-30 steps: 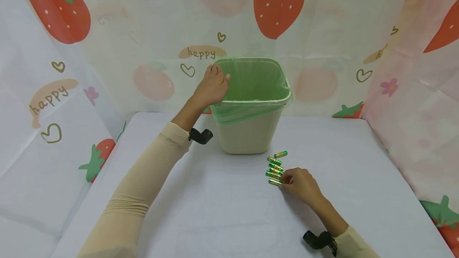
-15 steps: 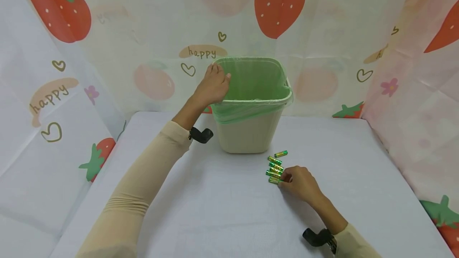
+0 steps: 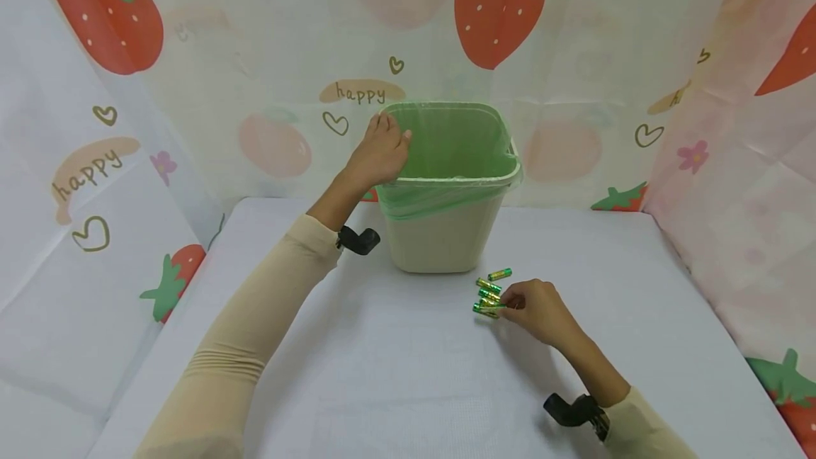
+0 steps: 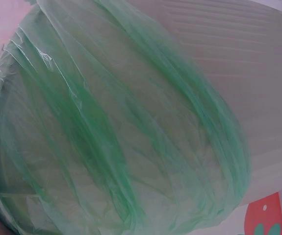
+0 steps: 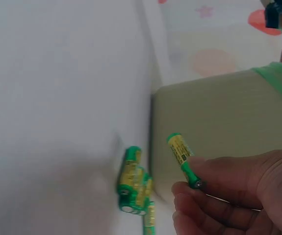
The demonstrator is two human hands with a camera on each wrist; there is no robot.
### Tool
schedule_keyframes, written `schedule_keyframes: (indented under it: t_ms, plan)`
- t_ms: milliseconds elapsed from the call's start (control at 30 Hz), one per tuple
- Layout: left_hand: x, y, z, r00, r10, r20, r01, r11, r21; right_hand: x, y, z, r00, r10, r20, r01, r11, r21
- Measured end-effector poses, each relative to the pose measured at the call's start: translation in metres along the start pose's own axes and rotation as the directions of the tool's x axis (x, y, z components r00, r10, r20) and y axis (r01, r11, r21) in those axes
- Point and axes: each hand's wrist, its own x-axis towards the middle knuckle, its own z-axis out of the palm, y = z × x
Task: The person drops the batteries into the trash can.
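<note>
A light trash can stands upright on the table, lined with a thin green plastic bag folded over its rim. My left hand grips the can's left rim; in the left wrist view the bag and can wall fill most of the picture. Between thumb and fingertips, my right hand pinches a green and gold battery, raised off the table. Several more such batteries lie in a loose row in front of the can, just left of the right hand, one of them slightly apart.
A white cloth covers the table. Behind the can hangs a pale curtain printed with strawberries and hearts, continuing along both sides. Black wrist cameras sit on both wrists.
My right hand has lifted the nearest battery off the table and moved slightly up and away from me. The left hand stays on the trash can's rim.
</note>
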Motion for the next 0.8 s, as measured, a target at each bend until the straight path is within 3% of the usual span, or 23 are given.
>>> schedule_keyframes:
  t_ms: [800]
  plan:
    - [0.000, 0.001, 0.000, 1.000, -0.005, 0.001, 0.005, 1.000, -0.020, 0.014, -0.058, -0.067, 0.989, -0.125, -0.073, 0.122, 0.991, -0.049]
